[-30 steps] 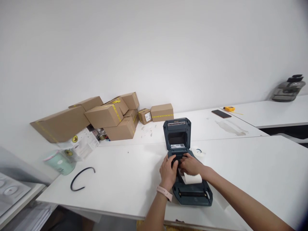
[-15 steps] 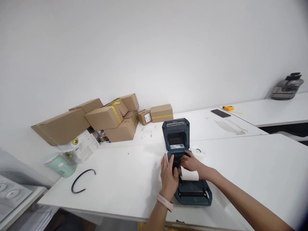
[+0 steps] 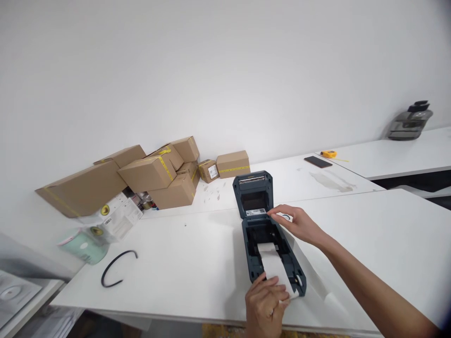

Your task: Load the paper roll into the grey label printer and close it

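Note:
A dark blue-grey label printer [image 3: 248,253] stands on the white table with its lid [image 3: 253,190] tipped up and back. From its inside a white paper strip [image 3: 274,265] runs toward me over the front edge. My left hand [image 3: 266,300] is closed on the strip's near end at the printer's front. At the lid's lower right corner, by the hinge, the fingertips of my right hand [image 3: 296,223] are pressed together against the lid's edge. Partly behind that hand lies a white roll [image 3: 287,217].
Cardboard boxes [image 3: 172,190] are stacked at the back left. A black curved band [image 3: 105,271] and a green tub [image 3: 84,246] lie on the left. Farther right are a phone [image 3: 318,161], a yellow tape measure [image 3: 329,154] and a dark bottle [image 3: 408,123]. Loose backing paper [image 3: 317,281] trails beside the printer.
My left hand has moved from the printer's left side to its front, drawing the paper strip toward me. My right hand has left the inside and gone up to the lid's edge.

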`<state>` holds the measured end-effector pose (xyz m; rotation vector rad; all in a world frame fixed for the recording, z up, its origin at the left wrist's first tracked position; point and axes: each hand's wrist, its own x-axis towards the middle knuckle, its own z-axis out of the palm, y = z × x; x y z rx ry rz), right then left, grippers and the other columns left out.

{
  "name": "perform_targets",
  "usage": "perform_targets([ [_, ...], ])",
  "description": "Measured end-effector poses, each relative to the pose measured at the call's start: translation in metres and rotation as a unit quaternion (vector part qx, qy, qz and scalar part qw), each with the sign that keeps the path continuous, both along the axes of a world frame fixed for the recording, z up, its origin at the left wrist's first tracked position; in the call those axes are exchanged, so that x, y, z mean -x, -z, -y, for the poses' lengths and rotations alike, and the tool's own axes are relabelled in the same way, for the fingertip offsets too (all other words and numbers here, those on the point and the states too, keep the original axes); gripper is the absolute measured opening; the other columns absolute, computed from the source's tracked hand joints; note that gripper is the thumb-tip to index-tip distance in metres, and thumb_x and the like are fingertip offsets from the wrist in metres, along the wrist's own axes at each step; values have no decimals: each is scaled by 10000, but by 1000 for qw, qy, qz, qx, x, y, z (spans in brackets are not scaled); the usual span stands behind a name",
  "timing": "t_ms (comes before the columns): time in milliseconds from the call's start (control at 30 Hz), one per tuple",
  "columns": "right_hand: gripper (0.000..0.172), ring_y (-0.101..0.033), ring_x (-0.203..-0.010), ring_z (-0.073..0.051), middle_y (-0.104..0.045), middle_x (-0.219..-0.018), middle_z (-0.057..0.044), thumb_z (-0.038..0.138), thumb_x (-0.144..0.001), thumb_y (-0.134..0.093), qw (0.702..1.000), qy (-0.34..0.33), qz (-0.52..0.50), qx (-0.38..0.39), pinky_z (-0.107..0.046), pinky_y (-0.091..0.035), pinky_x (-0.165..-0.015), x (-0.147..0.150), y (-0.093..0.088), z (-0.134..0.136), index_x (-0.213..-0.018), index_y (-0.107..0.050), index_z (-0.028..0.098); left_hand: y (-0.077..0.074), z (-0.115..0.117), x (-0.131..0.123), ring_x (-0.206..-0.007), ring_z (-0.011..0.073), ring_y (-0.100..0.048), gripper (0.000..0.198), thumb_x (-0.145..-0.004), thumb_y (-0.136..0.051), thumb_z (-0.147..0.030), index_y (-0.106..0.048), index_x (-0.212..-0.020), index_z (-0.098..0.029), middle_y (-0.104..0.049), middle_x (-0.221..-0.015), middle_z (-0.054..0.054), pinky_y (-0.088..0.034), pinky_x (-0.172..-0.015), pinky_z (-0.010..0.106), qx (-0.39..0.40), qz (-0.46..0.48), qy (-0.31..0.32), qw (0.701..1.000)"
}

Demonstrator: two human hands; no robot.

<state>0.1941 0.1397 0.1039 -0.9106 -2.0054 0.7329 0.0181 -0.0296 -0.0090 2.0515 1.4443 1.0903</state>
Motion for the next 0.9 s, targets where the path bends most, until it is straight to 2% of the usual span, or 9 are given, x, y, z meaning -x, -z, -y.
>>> perform_targets([
  [133,299,-593,-1207,-278,-680,-1247,-84,459,-976,-510,989,68,-49,-118,-455,-465,-1035,6,-3,-7,-1134,-683,273,4,4,3,-1086,250,-726,207,-899,-585,-208,-766,-910,-307,-811,-962,18,-496,-1080,490,-33,-35,11,999],
  [200,346,-503,-1317,-294,-598,-1381,-89,466,-985,-488,979,104,-57,-164,-505,-411,-1093,11,-13,-15,-1248,-632,293,5,5,3,-1037,230,-744,199,-897,-581,-184,-748,-895,-291,-814,-924,14,-533,-1039,461,-105,-40,12,994],
  [300,506,-356,-1439,-310,-447,-1546,-99,547,-965,-473,978,125,-75,-148,-555,-298,-1170,24,-36,-36,-1393,-533,284,4,6,0,-930,191,-766,182,-897,-553,-142,-699,-878,-249,-809,-869,6,-577,-971,414,-255,-26,-4,967],
  [367,613,-285,-1485,-303,-393,-1588,-109,602,-950,-451,983,123,-96,-97,-533,-200,-1220,35,-50,-54,-1444,-493,242,2,6,-3,-881,172,-765,190,-909,-519,-132,-672,-859,-232,-800,-843,0,-585,-948,386,-306,-23,-23,951],
  [433,649,-337,-1467,-301,-450,-1555,-120,628,-964,-381,986,113,-112,-44,-506,-217,-1219,45,-61,-72,-1443,-506,209,-1,7,-7,-831,165,-756,216,-928,-482,-146,-660,-838,-229,-789,-812,1,-591,-922,369,-318,-24,-42,947],
  [567,668,-630,-1179,-304,-709,-1244,-124,637,-990,-262,987,91,-131,23,-480,-454,-1048,50,-69,-87,-1228,-687,180,3,10,-11,-734,162,-714,254,-930,-439,-132,-652,-825,-222,-754,-767,25,-600,-877,366,-335,-25,-65,940],
  [633,634,-666,-1088,-285,-744,-1144,-99,625,-989,-294,986,82,-142,38,-446,-493,-989,44,-67,-76,-1128,-729,184,9,12,-12,-737,165,-694,238,-921,-453,-122,-653,-831,-215,-733,-771,41,-596,-881,374,-337,-35,-77,938],
  [733,490,-650,-1105,-258,-729,-1167,-48,567,-987,-388,986,59,-147,44,-401,-497,-983,28,-54,-38,-1111,-726,235,18,15,-14,-733,166,-668,226,-903,-480,-97,-665,-841,-211,-704,-772,51,-586,-896,386,-329,-46,-109,937],
  [900,363,-521,-1317,-260,-590,-1403,-34,449,-996,-463,993,13,-116,-18,-435,-409,-1119,1,-3,41,-1314,-599,337,20,21,-19,-677,144,-648,256,-873,-515,-48,-696,-855,-229,-670,-726,24,-561,-915,352,-331,-64,-139,931],
])
